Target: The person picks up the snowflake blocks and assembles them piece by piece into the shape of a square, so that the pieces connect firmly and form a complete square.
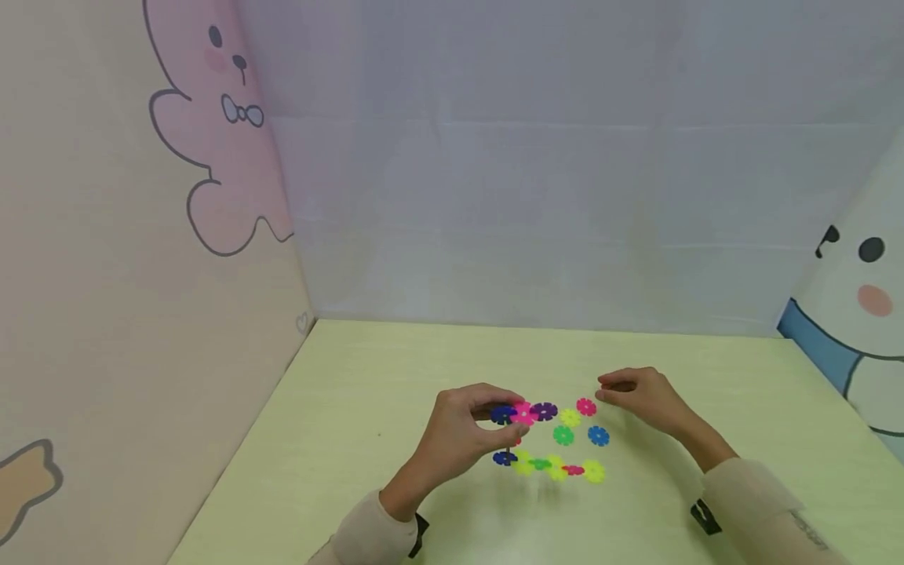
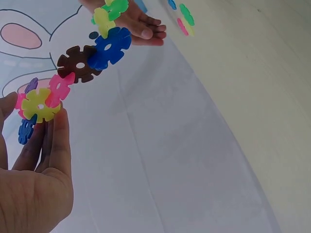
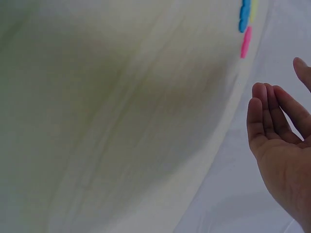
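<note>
My left hand (image 1: 455, 431) pinches a chain of notched plastic flower discs (image 2: 41, 107) between thumb and fingers, raised over the table. At the grip, the head view shows a pink disc (image 1: 523, 414) between a dark blue one (image 1: 503, 415) and a purple one (image 1: 544, 412). From there the chain bends down and runs right in yellow, green and pink, ending in a yellow disc (image 1: 595, 471). In the left wrist view a brown disc (image 2: 80, 65) and a blue disc (image 2: 111, 47) link midway. Holding nothing, my right hand (image 1: 644, 399) hovers right of the loose discs, fingers extended and slightly bent.
Loose discs lie on the pale table (image 1: 395, 369): pink (image 1: 586, 406), yellow (image 1: 570, 418), green (image 1: 563, 435) and blue (image 1: 598, 436). A pale curtain (image 1: 530, 196) stands behind the table, and a wall with cartoon figures (image 1: 226, 157) rises on the left.
</note>
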Demonstrator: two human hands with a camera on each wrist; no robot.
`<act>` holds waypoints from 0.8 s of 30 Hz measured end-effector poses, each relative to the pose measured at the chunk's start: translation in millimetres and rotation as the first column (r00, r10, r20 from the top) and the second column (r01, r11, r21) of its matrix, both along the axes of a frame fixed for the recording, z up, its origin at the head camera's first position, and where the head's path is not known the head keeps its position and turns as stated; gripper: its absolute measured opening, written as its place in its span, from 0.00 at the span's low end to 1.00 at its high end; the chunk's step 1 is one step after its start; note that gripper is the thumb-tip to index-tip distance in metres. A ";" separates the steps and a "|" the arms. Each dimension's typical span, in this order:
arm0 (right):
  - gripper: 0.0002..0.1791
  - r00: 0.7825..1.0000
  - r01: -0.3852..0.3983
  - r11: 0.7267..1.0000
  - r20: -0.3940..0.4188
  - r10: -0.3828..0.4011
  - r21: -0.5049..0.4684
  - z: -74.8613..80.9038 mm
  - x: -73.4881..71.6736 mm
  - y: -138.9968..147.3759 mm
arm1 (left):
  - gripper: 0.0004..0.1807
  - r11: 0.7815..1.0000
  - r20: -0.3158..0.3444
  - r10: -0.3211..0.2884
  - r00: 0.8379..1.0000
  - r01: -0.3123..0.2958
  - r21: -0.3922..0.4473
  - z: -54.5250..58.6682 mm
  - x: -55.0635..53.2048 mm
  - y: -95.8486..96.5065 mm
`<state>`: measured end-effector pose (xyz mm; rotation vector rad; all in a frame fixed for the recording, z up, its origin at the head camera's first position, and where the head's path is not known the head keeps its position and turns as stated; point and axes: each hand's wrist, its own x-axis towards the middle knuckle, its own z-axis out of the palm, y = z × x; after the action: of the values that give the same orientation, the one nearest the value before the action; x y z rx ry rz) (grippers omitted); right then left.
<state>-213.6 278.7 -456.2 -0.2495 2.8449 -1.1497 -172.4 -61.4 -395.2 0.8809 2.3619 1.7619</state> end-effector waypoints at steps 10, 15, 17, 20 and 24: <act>0.22 0.991 -0.127 0.976 -0.019 0.132 0.176 -25.6 -15.7 -6.7 | 0.13 1.000 0.017 0.007 1.000 -0.007 -0.018 -1.3 0.9 -3.4; 0.16 0.987 -0.136 0.963 -0.049 0.151 0.231 -23.3 -16.3 -15.1 | 0.13 1.000 0.018 0.001 1.000 -0.001 -0.009 -1.5 1.0 -2.7; 0.14 0.989 -0.125 0.963 -0.046 0.140 0.240 -23.4 -16.3 -16.6 | 0.13 1.000 0.014 -0.004 1.000 0.004 -0.009 -0.8 1.4 -2.1; 0.11 0.994 -0.103 0.970 -0.025 0.111 0.222 -22.9 -16.1 -17.6 | 0.13 1.000 0.009 -0.003 1.000 0.003 -0.020 -0.6 1.8 -2.1; 0.07 0.998 -0.053 0.983 -0.012 0.056 0.177 -20.7 -15.7 -17.2 | 0.13 1.000 0.005 0.008 1.000 -0.008 -0.030 -0.9 1.6 -3.6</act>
<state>-229.3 261.5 -477.0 -0.3248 2.9116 -0.8818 -170.8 -64.9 -396.1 0.8636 2.3848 1.7252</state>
